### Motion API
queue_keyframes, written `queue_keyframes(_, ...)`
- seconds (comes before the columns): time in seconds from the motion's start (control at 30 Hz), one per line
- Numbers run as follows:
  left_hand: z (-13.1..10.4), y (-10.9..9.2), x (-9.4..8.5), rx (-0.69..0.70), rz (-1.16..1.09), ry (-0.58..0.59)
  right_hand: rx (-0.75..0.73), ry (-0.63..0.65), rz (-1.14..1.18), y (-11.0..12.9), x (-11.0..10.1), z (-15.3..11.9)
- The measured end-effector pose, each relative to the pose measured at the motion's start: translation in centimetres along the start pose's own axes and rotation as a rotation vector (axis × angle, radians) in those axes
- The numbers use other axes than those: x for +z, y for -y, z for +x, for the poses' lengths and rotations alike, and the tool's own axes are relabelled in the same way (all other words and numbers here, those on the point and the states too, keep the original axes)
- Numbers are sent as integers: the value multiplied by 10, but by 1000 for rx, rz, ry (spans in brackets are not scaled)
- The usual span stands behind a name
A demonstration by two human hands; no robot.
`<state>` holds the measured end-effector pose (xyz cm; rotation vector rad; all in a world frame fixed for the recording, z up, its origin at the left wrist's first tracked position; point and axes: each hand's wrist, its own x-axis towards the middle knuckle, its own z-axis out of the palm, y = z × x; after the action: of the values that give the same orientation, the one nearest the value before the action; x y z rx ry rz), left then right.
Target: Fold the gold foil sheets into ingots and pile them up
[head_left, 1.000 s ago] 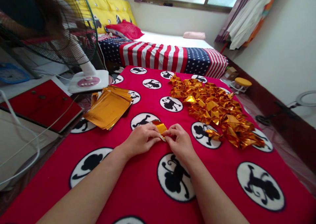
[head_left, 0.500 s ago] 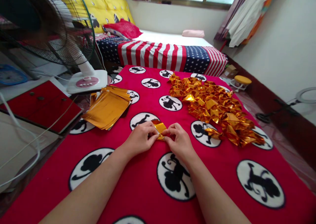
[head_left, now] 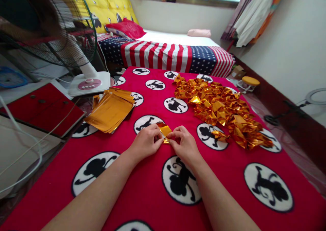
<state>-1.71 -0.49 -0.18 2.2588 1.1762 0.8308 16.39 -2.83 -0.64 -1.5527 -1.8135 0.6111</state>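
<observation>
Between my hands is a small sheet of gold foil paper [head_left: 165, 130], partly folded and low over the red cloth. My left hand [head_left: 149, 140] pinches its left side between thumb and fingers. On its right side my right hand [head_left: 183, 143] pinches the near edge, the fingertips of both hands almost meeting. Much of the paper is hidden behind my fingers. To the left lies a stack of flat gold foil sheets [head_left: 110, 110]. A heap of folded gold foil pieces [head_left: 219, 107] spreads to the right, with one folded piece [head_left: 220, 136] at its near edge.
The red cloth [head_left: 142, 197] with monkey prints covers the surface under my hands. An electric fan [head_left: 89, 83] stands at the left beside a dark red panel [head_left: 40, 103]. Behind is a bed [head_left: 163, 56] with a stars-and-stripes cover. A yellow-topped stool [head_left: 251, 81] stands at the right.
Both hands stay almost in place on the gold foil paper, with only slight finger movement. The stack and the heap look the same.
</observation>
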Motion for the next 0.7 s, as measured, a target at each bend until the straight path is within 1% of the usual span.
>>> queue_keyframes(0.33,0,1,1,-1,28,14,-8,-8,-8,0,1,-1)
queue_keyframes(0.7,0,1,4,-14,49,-1,-9,-7,-12,0,0,-1)
